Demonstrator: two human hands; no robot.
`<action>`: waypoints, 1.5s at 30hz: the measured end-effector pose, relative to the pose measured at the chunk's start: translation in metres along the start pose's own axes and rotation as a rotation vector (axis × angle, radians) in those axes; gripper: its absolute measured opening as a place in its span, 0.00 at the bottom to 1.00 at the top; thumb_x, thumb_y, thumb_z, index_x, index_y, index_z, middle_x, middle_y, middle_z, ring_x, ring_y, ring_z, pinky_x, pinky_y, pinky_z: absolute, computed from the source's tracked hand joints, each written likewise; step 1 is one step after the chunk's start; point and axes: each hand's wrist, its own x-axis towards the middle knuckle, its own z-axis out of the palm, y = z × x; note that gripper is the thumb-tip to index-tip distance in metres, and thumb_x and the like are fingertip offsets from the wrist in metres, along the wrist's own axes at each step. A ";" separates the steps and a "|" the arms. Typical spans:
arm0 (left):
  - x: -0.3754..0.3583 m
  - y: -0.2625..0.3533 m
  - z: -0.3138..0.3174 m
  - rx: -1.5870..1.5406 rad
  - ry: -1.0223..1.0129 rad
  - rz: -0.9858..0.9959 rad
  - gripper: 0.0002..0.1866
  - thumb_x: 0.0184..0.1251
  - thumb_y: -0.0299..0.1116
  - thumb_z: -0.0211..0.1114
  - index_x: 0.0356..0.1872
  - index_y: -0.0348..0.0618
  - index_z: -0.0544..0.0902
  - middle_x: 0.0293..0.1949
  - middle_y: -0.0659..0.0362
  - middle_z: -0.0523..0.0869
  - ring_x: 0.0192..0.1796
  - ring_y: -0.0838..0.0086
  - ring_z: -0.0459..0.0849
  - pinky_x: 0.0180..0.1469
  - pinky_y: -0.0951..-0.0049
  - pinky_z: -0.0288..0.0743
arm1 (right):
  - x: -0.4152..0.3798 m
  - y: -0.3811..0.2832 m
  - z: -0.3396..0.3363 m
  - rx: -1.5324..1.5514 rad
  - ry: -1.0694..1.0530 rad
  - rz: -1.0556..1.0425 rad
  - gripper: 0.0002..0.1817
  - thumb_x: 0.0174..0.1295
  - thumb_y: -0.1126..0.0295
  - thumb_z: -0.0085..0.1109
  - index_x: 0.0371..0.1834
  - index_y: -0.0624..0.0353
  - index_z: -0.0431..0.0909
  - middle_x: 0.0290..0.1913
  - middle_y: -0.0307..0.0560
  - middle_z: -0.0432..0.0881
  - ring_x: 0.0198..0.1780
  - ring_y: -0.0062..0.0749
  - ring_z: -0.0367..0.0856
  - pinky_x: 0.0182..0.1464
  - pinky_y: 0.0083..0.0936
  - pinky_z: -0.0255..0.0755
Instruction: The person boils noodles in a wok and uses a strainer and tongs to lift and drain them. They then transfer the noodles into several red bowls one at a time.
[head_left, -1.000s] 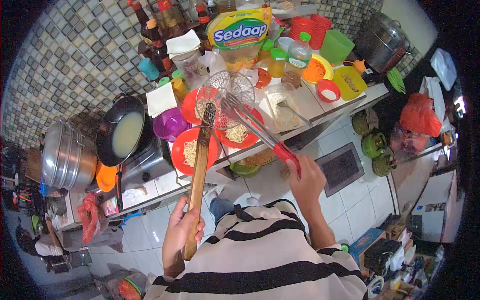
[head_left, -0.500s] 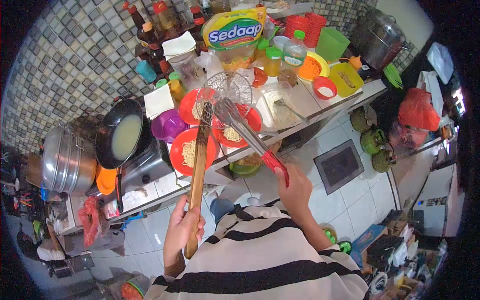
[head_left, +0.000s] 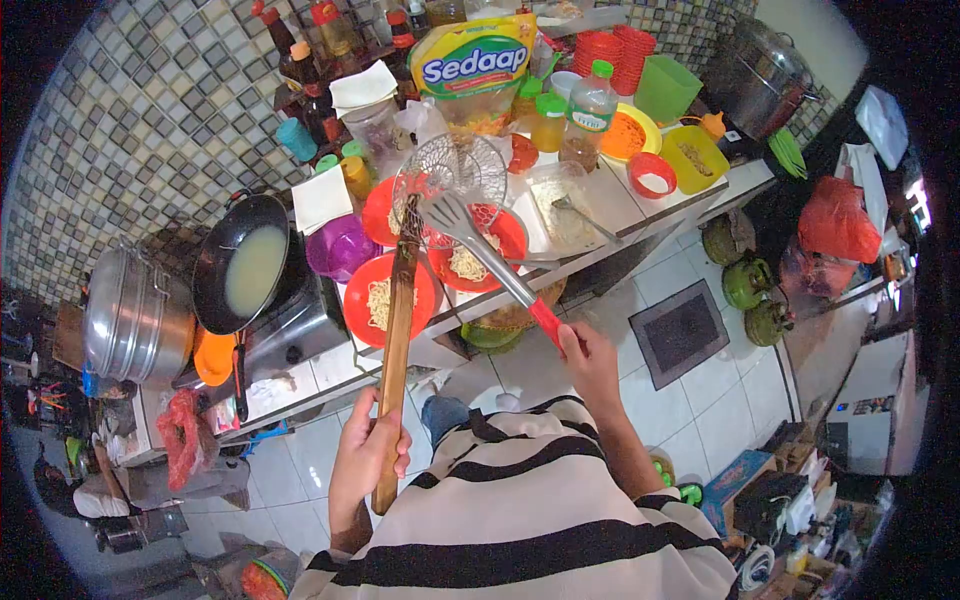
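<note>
My left hand (head_left: 372, 450) is wrapped round the long wooden handle of a wire strainer (head_left: 398, 340). The strainer's round mesh basket (head_left: 455, 170) is over the back red bowls. In my right hand (head_left: 590, 365) is a pair of metal tongs (head_left: 488, 257) with red grips, the slotted heads at the near edge of the mesh. Below the tools, noodles (head_left: 467, 264) lie in one red bowl (head_left: 505, 238), and more noodles sit in the front red bowl (head_left: 362, 330) beside the wooden handle. A third red bowl (head_left: 378, 215) is partly hidden behind the strainer.
To the left, a black wok (head_left: 208, 270) with cloudy liquid sits on the stove, past a purple bowl (head_left: 343, 247). A clear tray (head_left: 562, 225) with a fork, a yellow container (head_left: 694, 160) and bottles (head_left: 592, 98) line the counter. Gas cylinders (head_left: 745, 283) stand on the floor at right.
My right hand has shifted slightly up and right, and the tongs' heads now show sharper near the strainer. My left hand has stayed almost in place with the strainer.
</note>
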 end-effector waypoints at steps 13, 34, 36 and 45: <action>0.000 -0.004 0.000 -0.016 0.010 -0.006 0.07 0.65 0.30 0.47 0.41 0.46 0.61 0.18 0.59 0.70 0.12 0.79 0.68 0.12 0.79 0.61 | -0.002 -0.010 -0.004 0.076 0.103 -0.014 0.15 0.60 0.61 0.52 0.27 0.64 0.75 0.17 0.42 0.71 0.20 0.21 0.66 0.23 0.20 0.59; 0.002 0.000 0.000 0.015 0.014 -0.019 0.06 0.65 0.30 0.47 0.40 0.46 0.61 0.18 0.60 0.70 0.12 0.79 0.68 0.12 0.78 0.62 | 0.001 0.004 -0.006 -0.132 0.260 -0.137 0.12 0.59 0.63 0.51 0.27 0.61 0.74 0.20 0.49 0.73 0.21 0.36 0.71 0.24 0.29 0.63; 0.002 0.001 0.001 0.011 0.017 -0.023 0.06 0.65 0.30 0.47 0.40 0.46 0.61 0.18 0.60 0.70 0.12 0.79 0.68 0.12 0.78 0.62 | 0.000 0.003 -0.004 -0.171 0.296 -0.203 0.12 0.59 0.63 0.52 0.29 0.61 0.74 0.21 0.49 0.73 0.21 0.34 0.72 0.24 0.27 0.63; 0.001 -0.001 0.000 0.023 -0.013 -0.048 0.06 0.66 0.30 0.47 0.40 0.46 0.61 0.17 0.60 0.70 0.12 0.79 0.68 0.12 0.79 0.61 | -0.005 -0.012 -0.007 -0.472 0.366 -0.296 0.09 0.57 0.62 0.53 0.31 0.57 0.73 0.27 0.47 0.75 0.28 0.45 0.74 0.29 0.36 0.66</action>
